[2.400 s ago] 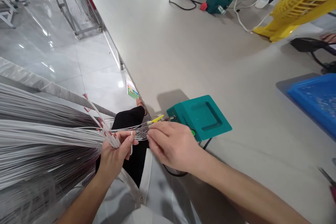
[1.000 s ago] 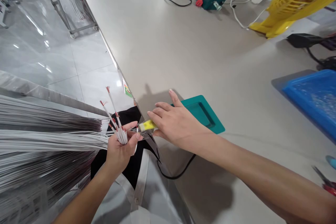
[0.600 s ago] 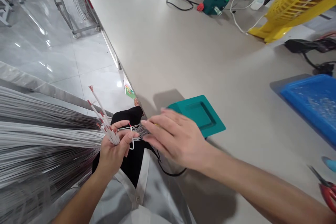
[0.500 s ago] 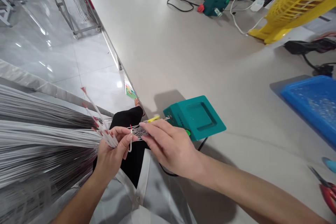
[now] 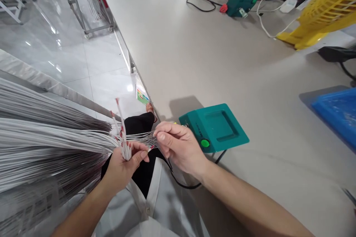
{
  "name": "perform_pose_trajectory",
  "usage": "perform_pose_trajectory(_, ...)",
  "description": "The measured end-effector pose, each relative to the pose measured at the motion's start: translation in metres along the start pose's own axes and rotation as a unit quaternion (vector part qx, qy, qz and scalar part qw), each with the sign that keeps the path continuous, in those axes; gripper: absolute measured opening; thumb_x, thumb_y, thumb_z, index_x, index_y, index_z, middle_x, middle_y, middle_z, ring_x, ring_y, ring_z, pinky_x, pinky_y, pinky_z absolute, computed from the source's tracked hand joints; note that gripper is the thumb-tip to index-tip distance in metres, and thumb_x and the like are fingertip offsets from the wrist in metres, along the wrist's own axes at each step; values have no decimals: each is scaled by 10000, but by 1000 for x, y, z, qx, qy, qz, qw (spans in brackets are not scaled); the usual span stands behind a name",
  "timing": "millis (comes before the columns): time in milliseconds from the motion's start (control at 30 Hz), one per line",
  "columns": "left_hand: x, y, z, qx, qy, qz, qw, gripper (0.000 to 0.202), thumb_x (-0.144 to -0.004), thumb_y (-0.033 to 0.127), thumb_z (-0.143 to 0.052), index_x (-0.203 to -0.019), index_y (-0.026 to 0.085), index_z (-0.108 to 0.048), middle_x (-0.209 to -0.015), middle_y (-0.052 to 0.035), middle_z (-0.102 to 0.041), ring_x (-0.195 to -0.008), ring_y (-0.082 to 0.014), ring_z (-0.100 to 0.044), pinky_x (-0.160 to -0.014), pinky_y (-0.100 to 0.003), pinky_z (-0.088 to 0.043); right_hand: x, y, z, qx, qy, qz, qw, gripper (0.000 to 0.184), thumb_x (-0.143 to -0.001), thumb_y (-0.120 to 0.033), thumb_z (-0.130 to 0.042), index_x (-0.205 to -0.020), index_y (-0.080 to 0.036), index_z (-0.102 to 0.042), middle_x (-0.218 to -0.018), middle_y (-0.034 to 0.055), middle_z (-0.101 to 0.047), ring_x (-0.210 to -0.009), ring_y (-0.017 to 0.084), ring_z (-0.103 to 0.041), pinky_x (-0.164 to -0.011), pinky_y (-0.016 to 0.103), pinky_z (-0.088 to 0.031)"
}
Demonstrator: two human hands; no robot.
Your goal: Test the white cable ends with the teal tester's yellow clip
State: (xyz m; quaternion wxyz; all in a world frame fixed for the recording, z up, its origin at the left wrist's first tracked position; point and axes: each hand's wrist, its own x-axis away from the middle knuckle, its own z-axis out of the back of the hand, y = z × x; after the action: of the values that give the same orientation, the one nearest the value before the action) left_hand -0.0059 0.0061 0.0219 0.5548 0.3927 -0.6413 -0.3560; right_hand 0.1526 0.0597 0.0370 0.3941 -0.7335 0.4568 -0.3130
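My left hand (image 5: 126,163) was closed around a fan of white wires (image 5: 55,144) with red stripped tips, off the table (image 5: 194,55) edge over my lap; loosening could let the fan slip and mix. My right hand (image 5: 178,146) pinched one thin strand beside the teal box (image 5: 215,127); overpulling might kink it

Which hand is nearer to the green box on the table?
Right. The right hand is just beside the green box, at its near-left corner; the left hand is farther left, gripping white wires.
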Motion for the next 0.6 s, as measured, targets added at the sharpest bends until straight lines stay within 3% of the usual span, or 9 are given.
perform_pose_trajectory(100,-2,-4,0,-32,17,26,999,222,-743,339,-660,-840,140,-636,-657,-20,-613,-426,-45,-362,-389,-178,-269,-1,-11,6,54,13,62,997,70,-769,-247,-648,-815,-219,-692,-729,-16,-570,-375,3,-414,-365,177,-344)
perform_pose_trajectory(233,-5,0,-4,-70,51,-13,996,263,-725,336,-672,-903,148,-629,-676,-3,-578,-456,-64,-395,-418,-192,-331,0,-13,3,184,-9,93,978,102,-765,-211,-636,-851,-217,-690,-758,12,-595,-576,81,-544,-531,227,-462)
perform_pose_trajectory(333,-9,3,-9,-77,-9,-65,995,181,-752,318,-635,-803,144,-635,-573,21,-496,-503,-97,-425,-451,-204,-354,3,-6,-4,333,-66,120,933,132,-764,-187,-624,-877,-197,-692,-763,35,-614,-689,116,-569,-588,229,-457)
perform_pose_trajectory(433,-13,2,-13,-90,-68,-85,990,148,-759,289,-628,-720,148,-612,-617,8,-505,-602,-126,-474,-528,-220,-393,3,1,-9,415,-83,142,895,88,-767,-160,-616,-801,-192,-691,-710,23,-604,-660,108,-551,-578,213,-432)
perform_pose_trajectory(500,-14,2,-11,-97,-72,-73,990,179,-760,299,-631,-678,151,-576,-601,19,-494,-569,-113,-454,-515,-218,-384,3,3,-9,422,-55,146,893,89,-775,-148,-608,-724,-178,-674,-648,12,-588,-631,103,-539,-573,210,-422)
perform_pose_trajectory(600,-13,4,-3,-92,-91,-70,989,245,-784,343,-606,-640,154,-546,-524,41,-443,-486,-92,-409,-463,-208,-350,2,4,-6,386,-24,131,913,93,-784,-166,-607,-701,-168,-647,-641,7,-593,-614,100,-537,-569,212,-423)
